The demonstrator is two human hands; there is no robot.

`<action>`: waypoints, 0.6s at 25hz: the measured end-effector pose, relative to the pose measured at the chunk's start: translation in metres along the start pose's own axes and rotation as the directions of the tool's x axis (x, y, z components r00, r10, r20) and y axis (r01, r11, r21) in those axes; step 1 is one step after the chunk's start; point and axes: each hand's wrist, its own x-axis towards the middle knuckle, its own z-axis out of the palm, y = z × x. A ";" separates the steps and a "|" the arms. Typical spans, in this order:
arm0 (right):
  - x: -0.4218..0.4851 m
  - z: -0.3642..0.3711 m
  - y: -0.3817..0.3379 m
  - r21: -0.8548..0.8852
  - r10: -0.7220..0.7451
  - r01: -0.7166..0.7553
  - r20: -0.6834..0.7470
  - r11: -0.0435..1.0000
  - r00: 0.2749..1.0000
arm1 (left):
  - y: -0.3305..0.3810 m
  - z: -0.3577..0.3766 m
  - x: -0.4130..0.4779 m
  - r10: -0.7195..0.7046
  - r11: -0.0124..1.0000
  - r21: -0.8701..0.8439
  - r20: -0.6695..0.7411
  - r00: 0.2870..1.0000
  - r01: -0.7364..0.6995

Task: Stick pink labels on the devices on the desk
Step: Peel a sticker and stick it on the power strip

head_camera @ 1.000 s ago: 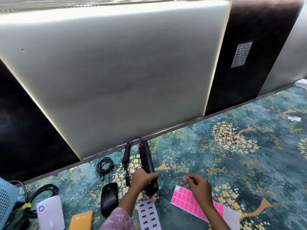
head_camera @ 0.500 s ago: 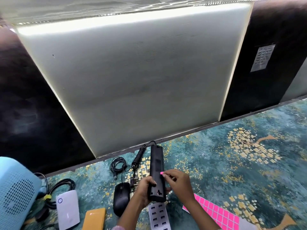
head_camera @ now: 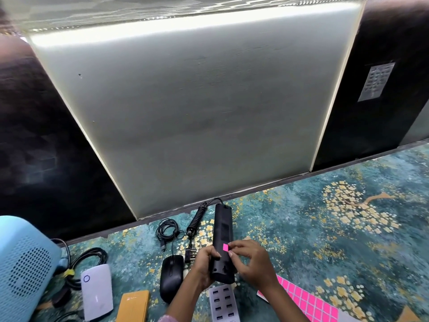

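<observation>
- Left hand (head_camera: 204, 263) curls round the power strip (head_camera: 222, 233) at its near end, evidently steadying it.
- Right hand (head_camera: 251, 266) pinches a pink label (head_camera: 225, 247), fingertips laying it on the power strip's face.
- Far end appears to rest on the surface (head_camera: 301, 228).

Big pale wall panel (head_camera: 197, 112) is filling most of the bkgd, w/ a bright light strip (head_camera: 185, 19) glowing along its top edge. Dark L panel (head_camera: 34, 147) & dark R panel (head_camera: 390, 126) are flanking it, the R one carrying a small grey plaque (head_camera: 376, 82). A dark trim strip (head_camera: 255, 192) is running along the base, where the desk (head_camera: 325, 240), teal w/ gold blossoms, is meeting the wall.
</observation>
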 end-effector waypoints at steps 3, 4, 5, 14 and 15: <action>0.001 0.003 -0.006 -0.022 -0.027 0.029 0.061 0.999 0.998 | 0.002 0.000 -0.002 -0.003 0.999 -0.034 0.023 1.000 0.004; 0.000 0.005 -0.008 -0.040 -0.043 0.047 0.098 0.998 0.994 | 0.002 0.000 -0.001 -0.008 0.999 -0.044 0.024 1.000 0.009; -0.003 0.006 -0.009 -0.056 -0.040 0.048 0.125 0.997 0.991 | 0.002 -0.001 0.001 -0.004 0.998 -0.058 0.030 1.000 0.006; -0.003 0.009 -0.009 0.379 0.413 -0.439 0.154 0.814 0.898 | -0.004 -0.011 0.037 -0.011 0.998 -0.058 0.107 0.994 0.017; 0.001 0.011 -0.009 0.359 0.455 -0.485 0.169 0.798 0.874 | -0.004 -0.011 0.040 -0.014 0.998 -0.056 0.132 0.991 0.022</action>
